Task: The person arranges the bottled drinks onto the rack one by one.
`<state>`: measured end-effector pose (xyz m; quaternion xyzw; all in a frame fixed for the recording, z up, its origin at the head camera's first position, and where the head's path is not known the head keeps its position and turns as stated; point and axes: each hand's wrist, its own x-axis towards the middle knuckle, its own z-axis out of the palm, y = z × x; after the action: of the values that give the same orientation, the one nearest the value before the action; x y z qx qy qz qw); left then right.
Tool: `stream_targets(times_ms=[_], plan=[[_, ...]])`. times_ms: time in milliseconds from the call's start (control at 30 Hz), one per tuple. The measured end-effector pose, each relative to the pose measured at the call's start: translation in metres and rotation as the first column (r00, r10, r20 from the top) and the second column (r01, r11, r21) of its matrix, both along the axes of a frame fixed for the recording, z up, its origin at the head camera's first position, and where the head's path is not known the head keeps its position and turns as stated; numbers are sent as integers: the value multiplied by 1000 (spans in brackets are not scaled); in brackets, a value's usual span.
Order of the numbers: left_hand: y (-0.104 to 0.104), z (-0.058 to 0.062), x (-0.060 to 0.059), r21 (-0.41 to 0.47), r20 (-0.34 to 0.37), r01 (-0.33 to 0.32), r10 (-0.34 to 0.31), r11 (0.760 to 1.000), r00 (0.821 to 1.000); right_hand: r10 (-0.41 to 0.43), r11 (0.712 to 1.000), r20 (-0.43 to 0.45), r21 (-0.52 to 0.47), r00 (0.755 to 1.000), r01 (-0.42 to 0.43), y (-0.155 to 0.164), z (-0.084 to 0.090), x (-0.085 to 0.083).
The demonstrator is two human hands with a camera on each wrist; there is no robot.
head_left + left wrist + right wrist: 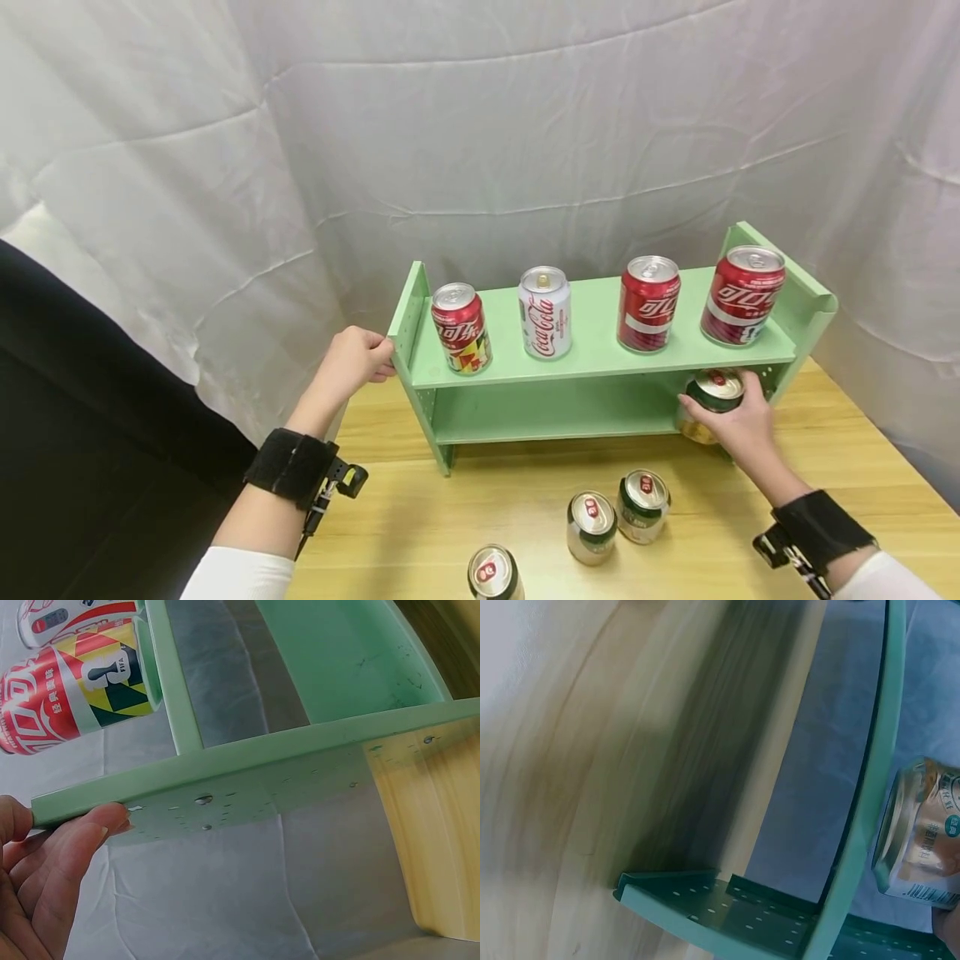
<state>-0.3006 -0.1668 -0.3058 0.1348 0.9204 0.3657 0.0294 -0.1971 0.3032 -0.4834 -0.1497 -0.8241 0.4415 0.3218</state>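
At the right end of the lower tier point(551, 408) of a green metal shelf, my right hand point(742, 421) grips a green-and-gold drink can point(717, 385), thumb on one side and fingers on the other. The right wrist view shows that can point(922, 840) at the shelf's long edge, with a bit of a finger below it. My left hand point(356, 360) pinches the front edge of the shelf's left side panel point(247, 754). On the upper tier point(592, 321) stand a red patterned cola can point(461, 329), a white cola can point(545, 317) and two red cola cans point(649, 304).
In front of the shelf, three more gold-and-green cans stand on the wooden table point(390, 517): one can point(643, 508) at right, another can point(592, 529) beside it, and a third can point(495, 575) by the bottom edge. Pale cloth point(525, 150) hangs behind.
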Motion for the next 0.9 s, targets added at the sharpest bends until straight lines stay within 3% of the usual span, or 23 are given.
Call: stream_targets(times_ms=[400,600,900], plan=[[1,-2,-2,-3,8,-2,2,1000,1000,20,1000,41,-19,999,-20,6,-3,-10],[1,-2,-2,1,17,-1,1,1000,1000,47,995,62,-85,997,-42,13,-2,-18],[0,-2,-1,27,20,-19,19,999,1000,149,987,42,-62,988,-146,27,3,-30]])
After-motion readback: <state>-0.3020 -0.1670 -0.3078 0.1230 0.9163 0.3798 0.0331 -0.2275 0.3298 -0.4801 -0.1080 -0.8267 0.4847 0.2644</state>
